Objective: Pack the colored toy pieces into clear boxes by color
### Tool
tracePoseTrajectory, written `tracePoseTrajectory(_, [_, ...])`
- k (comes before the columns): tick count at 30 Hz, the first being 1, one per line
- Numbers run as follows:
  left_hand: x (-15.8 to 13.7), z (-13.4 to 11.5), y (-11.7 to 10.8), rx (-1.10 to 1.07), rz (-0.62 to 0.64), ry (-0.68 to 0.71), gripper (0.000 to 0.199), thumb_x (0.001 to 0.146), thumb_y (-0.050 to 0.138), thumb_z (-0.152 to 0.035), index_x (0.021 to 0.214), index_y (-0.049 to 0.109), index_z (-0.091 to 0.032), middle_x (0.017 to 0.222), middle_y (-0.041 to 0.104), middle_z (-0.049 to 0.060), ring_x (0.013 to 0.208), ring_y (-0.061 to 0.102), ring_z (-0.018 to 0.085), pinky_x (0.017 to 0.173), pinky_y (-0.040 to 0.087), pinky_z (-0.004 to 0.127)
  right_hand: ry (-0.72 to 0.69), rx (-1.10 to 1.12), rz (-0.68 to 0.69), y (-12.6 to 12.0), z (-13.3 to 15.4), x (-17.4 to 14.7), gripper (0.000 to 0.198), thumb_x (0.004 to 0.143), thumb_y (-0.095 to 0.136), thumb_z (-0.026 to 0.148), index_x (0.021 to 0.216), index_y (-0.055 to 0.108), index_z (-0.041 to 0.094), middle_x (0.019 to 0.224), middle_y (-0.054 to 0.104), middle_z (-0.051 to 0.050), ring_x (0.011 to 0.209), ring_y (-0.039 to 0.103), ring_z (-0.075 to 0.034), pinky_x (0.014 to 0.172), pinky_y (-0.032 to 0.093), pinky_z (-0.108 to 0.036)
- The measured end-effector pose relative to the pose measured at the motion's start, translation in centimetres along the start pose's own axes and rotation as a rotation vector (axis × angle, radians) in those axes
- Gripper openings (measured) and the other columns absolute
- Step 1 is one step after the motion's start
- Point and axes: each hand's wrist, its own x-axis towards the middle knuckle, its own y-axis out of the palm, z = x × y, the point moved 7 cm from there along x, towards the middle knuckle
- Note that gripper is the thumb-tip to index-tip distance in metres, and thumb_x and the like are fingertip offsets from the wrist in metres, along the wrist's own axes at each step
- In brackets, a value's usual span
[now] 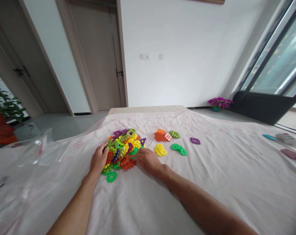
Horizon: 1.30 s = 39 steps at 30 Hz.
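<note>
A heap of colourful interlocking plastic pieces (123,147) lies on the cloth, in yellow, green, orange and purple. My left hand (99,159) rests against the heap's left side, thumb and forefinger slightly apart, with some fingertips hidden. At the right edge of the heap, my right hand (148,159) has its fingers pressed together at a thin green piece (133,158); its fingertips are partly hidden. A loose green disc (111,177) lies in front. Right of the heap are small groups: orange pieces (159,135), yellow discs (160,150), green discs (179,149) and light-green pieces (174,134).
A single purple piece (195,140) lies farther right on the pale cloth (211,182). Clear plastic bags (23,176) cover the left side. Near the right edge are a blue item (269,137), a whitish packet (287,138) and a dark-red item (292,154).
</note>
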Motion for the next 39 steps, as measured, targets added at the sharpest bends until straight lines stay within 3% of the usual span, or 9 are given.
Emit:
tracePoseTrajectory(4, [0.0,-0.1,-0.1,0.002,0.005,-0.019,0.044,0.089,0.041,-0.043,0.122,0.060,-0.021,0.127,0.062,0.006,0.121,0.055,0.023,0.106,0.039,0.036,0.183,0.031,-0.068,-1.6,-2.9,-0.1,0.027,0.096,0.044,0.030,0.089,0.068,0.019,0.089,0.064,-0.005,0.082,0.056,-0.014,0.070,0.036,-0.023])
tracePoseTrajectory(10, [0.0,-0.1,-0.1,0.006,0.007,-0.024,0.044,0.089,0.041,-0.044,0.123,0.060,-0.022,0.127,0.062,0.006,0.121,0.054,0.023,0.107,0.039,0.037,0.584,0.036,-0.080,-5.8,-10.8,-1.8,0.022,0.086,0.051,0.024,0.094,0.071,0.021,0.087,0.071,-0.003,0.080,0.061,-0.015,0.067,0.037,-0.022])
tracePoseTrajectory(16, [0.0,-0.2,-0.1,0.000,-0.001,-0.024,0.044,0.089,0.041,-0.044,0.123,0.060,-0.022,0.127,0.062,0.005,0.121,0.054,0.023,0.107,0.039,0.036,0.799,-0.064,0.013,-9.2,-16.7,-5.2,0.023,0.075,0.057,0.021,0.088,0.075,0.024,0.088,0.072,-0.002,0.078,0.063,-0.016,0.059,0.034,-0.023])
tracePoseTrajectory(21, [-0.1,-0.3,-0.2,0.008,0.003,-0.038,0.044,0.088,0.042,-0.044,0.121,0.061,-0.023,0.127,0.063,0.005,0.122,0.054,0.024,0.106,0.040,0.037,0.876,-0.114,0.111,-9.6,-18.9,-7.0,0.023,0.071,0.059,0.021,0.087,0.075,0.024,0.086,0.072,-0.005,0.082,0.065,-0.020,0.061,0.037,-0.024])
tracePoseTrajectory(27, [0.1,0.0,0.0,0.004,0.005,-0.012,0.045,0.089,0.041,-0.043,0.123,0.060,-0.022,0.127,0.062,0.006,0.121,0.054,0.023,0.107,0.039,0.037,1.004,-0.255,0.179,-9.3,-19.4,-8.0,0.025,0.070,0.061,0.019,0.091,0.075,0.021,0.097,0.071,-0.013,0.086,0.066,-0.026,0.066,0.043,-0.030])
tracePoseTrajectory(30, [0.2,0.1,0.0,0.011,0.005,-0.008,0.044,0.088,0.041,-0.043,0.122,0.060,-0.022,0.127,0.062,0.006,0.121,0.055,0.023,0.107,0.039,0.036,0.996,-0.292,0.165,-9.5,-18.8,-7.5,0.024,0.070,0.061,0.017,0.090,0.074,0.021,0.097,0.071,-0.013,0.086,0.066,-0.025,0.066,0.042,-0.029])
tracePoseTrajectory(33, [0.1,0.0,-0.1,0.009,0.003,-0.007,0.044,0.089,0.041,-0.042,0.122,0.060,-0.021,0.127,0.062,0.006,0.121,0.054,0.023,0.108,0.038,0.036,0.875,-0.254,0.113,-9.3,-17.0,-5.9,0.018,0.071,0.061,0.017,0.083,0.073,0.021,0.091,0.071,-0.008,0.082,0.064,-0.021,0.064,0.038,-0.025])
tracePoseTrajectory(39, [0.0,-0.1,-0.1,-0.006,-0.003,0.005,0.044,0.089,0.041,-0.043,0.122,0.060,-0.021,0.127,0.062,0.006,0.121,0.054,0.022,0.107,0.038,0.035,0.327,0.035,0.058,-5.6,-7.9,-1.3,0.011,0.081,0.061,0.020,0.085,0.071,0.019,0.087,0.068,-0.003,0.079,0.060,-0.014,0.067,0.037,-0.022])
